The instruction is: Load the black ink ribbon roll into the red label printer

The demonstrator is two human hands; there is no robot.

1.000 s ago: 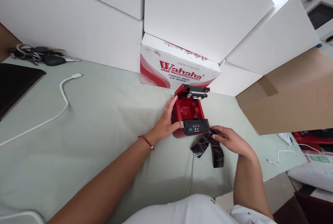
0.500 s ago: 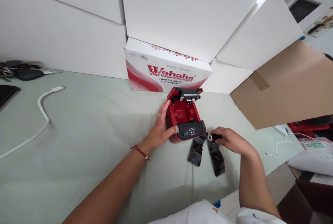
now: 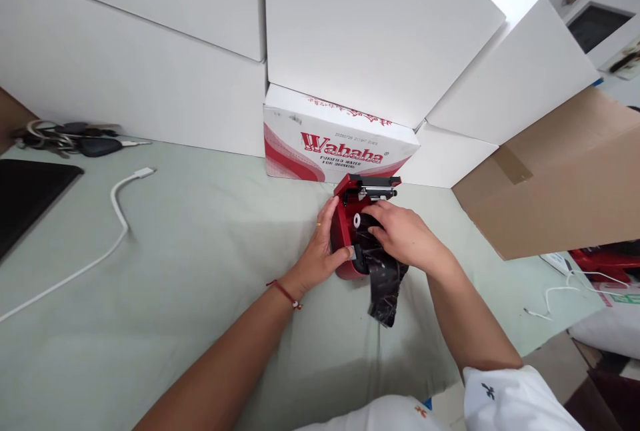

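Spreads out as a broad, pale green tabletop, softly creased. Bears a red device, the hub of this clock. Carries a Wahaha carton at twelve, a white box at ten, another white box at two. Supports a brown cardboard box between two and three, a thin white cord between three and four. Holds a flat dark object and a curving white cable around nine, keys between nine and ten.

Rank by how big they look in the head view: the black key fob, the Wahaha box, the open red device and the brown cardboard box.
1. Brown cardboard box, cut off by the frame
2. Wahaha box
3. Open red device, partly covered
4. Black key fob
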